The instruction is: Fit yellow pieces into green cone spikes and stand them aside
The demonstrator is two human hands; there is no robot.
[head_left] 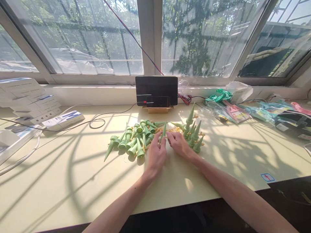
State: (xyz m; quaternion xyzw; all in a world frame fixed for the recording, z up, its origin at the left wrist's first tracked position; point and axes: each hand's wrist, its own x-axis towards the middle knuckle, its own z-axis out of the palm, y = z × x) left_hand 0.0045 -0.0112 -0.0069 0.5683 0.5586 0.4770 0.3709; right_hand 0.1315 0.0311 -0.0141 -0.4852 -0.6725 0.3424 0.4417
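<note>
My left hand (pixel 157 150) is closed round a green plastic watering spike (pixel 164 128), whose point sticks up past the fingers. Close on its right, my right hand (pixel 179 144) has its fingertips pinched together against the lower part of that spike; whatever they grip is hidden. Loose green spikes (pixel 131 139) lie in a heap to the left, many with open cup ends facing me. On the right stands a group of spikes (pixel 194 134) with small yellow side pieces (pixel 201 133), points up. More small yellow pieces (pixel 173 129) are scattered behind my hands.
A black tablet (pixel 156 86) and a phone (pixel 157 101) lean on a stand at the back. White boxes (pixel 29 100) are stacked at left, with cables (pixel 97 122) nearby. Plastic-bagged items (pixel 235 111) and a black case (pixel 293 123) lie at right. The table's front edge runs below my forearms.
</note>
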